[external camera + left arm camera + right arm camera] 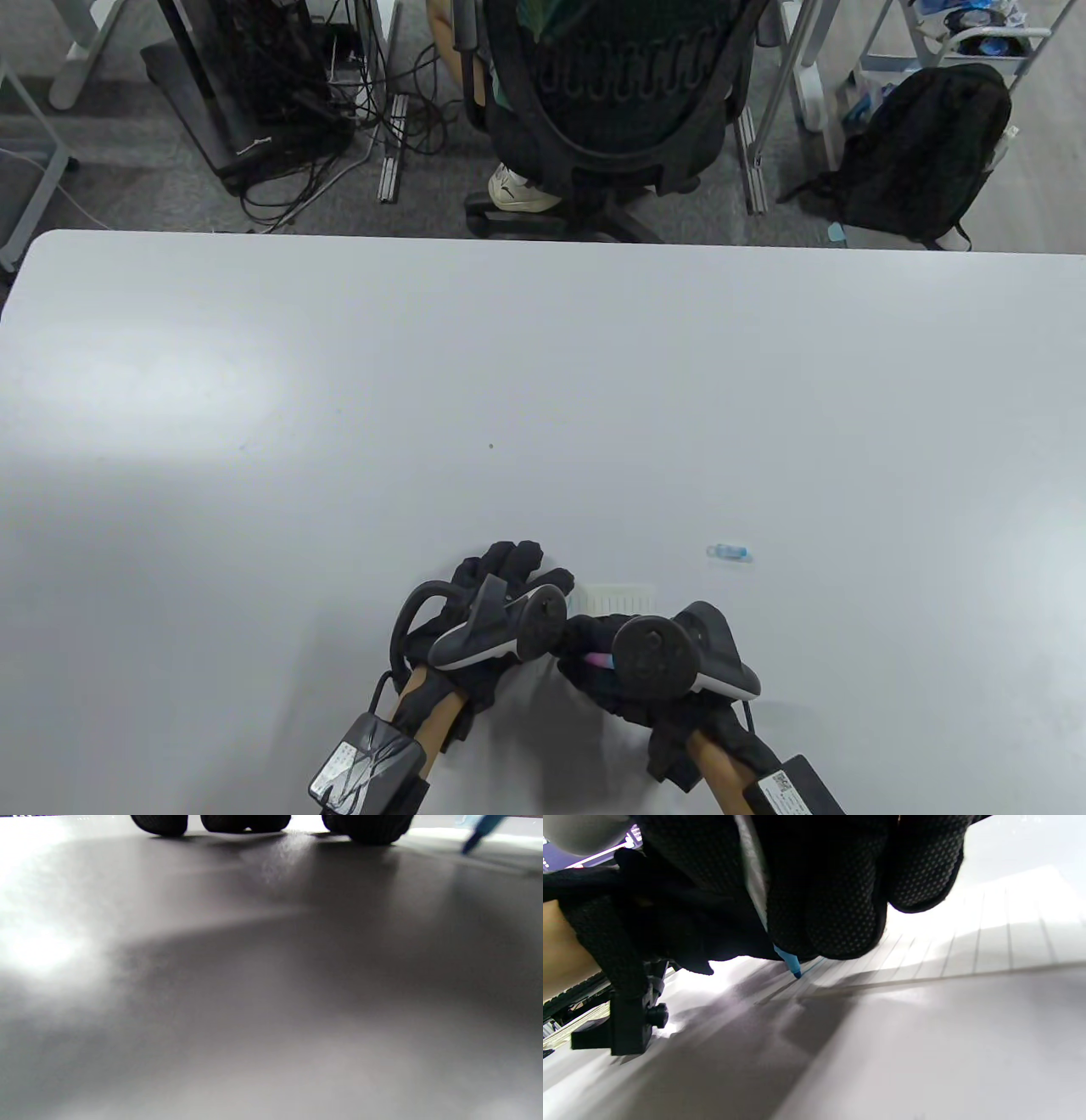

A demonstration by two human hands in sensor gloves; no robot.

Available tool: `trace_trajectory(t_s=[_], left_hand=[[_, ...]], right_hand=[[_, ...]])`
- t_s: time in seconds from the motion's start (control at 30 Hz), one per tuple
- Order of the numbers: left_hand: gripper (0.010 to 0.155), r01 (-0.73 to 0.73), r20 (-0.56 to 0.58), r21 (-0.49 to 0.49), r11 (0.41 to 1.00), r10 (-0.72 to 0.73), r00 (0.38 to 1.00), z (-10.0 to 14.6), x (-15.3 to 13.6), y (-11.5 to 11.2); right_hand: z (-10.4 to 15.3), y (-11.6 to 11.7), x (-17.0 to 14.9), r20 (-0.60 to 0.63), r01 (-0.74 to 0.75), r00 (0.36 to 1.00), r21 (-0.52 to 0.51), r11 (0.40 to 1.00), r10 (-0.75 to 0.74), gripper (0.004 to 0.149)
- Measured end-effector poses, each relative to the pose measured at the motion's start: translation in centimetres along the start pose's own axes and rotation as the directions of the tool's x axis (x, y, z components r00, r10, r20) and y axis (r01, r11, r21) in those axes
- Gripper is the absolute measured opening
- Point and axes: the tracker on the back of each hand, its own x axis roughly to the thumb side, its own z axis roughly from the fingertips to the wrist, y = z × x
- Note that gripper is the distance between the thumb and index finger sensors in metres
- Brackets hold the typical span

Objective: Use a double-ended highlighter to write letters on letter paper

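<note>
A small sheet of lined letter paper [626, 598] lies near the table's front edge, mostly hidden by both hands. My right hand [612, 660] grips the double-ended highlighter [599, 660], whose pink end shows by the tracker. In the right wrist view its blue tip [794, 968] touches the lined paper [992, 938], with a short blue stroke beside it. My left hand [507, 570] lies flat at the paper's left edge. In the left wrist view its fingertips [368, 828] press down, and the blue tip [477, 834] shows at the top right.
A blue highlighter cap [730, 552] lies on the white table [339, 424] to the right, beyond the paper. Past the table's far edge stand an office chair [611, 110], a person's shoe [517, 188], cables and a black backpack [920, 157].
</note>
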Motion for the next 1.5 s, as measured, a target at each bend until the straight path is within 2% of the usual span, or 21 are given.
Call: trace_trajectory(t_s=[0.1,0.2,0.33,0.57,0.77,0.93,1.0,1.07,1.13,1.33,1.5], left_hand=[[0.054,0.0,0.0,0.0,1.0,0.0,1.0,0.0,0.0,0.0],[0.054,0.0,0.0,0.0,1.0,0.0,1.0,0.0,0.0,0.0],[0.055,0.0,0.0,0.0,1.0,0.0,1.0,0.0,0.0,0.0],[0.054,0.0,0.003,0.001,1.0,0.0,1.0,0.0,0.0,0.0],[0.054,0.0,0.002,0.002,1.0,0.0,1.0,-0.1,0.0,0.0],[0.054,0.002,0.002,0.003,1.0,-0.002,1.0,0.0,0.1,0.0],[0.054,0.002,0.002,0.003,1.0,-0.002,1.0,0.0,0.1,0.0],[0.054,0.002,0.002,0.003,1.0,-0.002,1.0,0.0,0.1,0.0],[0.054,0.006,0.002,0.004,1.0,-0.006,1.0,0.0,0.1,0.0],[0.054,0.003,0.003,0.003,1.0,-0.004,1.0,0.0,0.1,0.0],[0.054,0.003,0.004,0.003,1.0,-0.003,1.0,0.0,0.1,0.0]], right_hand=[[-0.2,-0.1,-0.3,-0.054,-0.108,0.993,-0.087,0.99,0.104,0.047],[-0.5,0.1,-0.4,-0.074,-0.184,0.981,-0.1,0.978,0.177,0.048],[-0.7,0.4,-0.7,-0.091,-0.166,0.984,-0.129,0.978,0.155,0.048],[-0.9,0.3,-0.8,-0.081,-0.143,0.988,-0.114,0.983,0.134,0.048],[0.3,-0.3,-0.4,-0.04,-0.058,0.997,0.001,0.998,0.058,0.047],[1.3,-0.3,-0.1,-0.022,-0.052,0.998,0.037,0.998,0.053,0.047],[1.3,-0.3,0.1,-0.02,-0.071,0.997,0.031,0.997,0.072,0.047],[1.2,-0.2,0.1,-0.025,-0.072,0.997,-0.047,0.996,0.071,0.047],[0.8,0.0,0.2,-0.031,-0.075,0.997,-0.07,0.995,0.073,0.048],[0.2,0.7,0.2,-0.038,-0.109,0.994,-0.064,0.992,0.107,0.048],[0.2,0.8,-0.3,-0.045,-0.08,0.996,-0.062,0.995,0.077,0.047]])
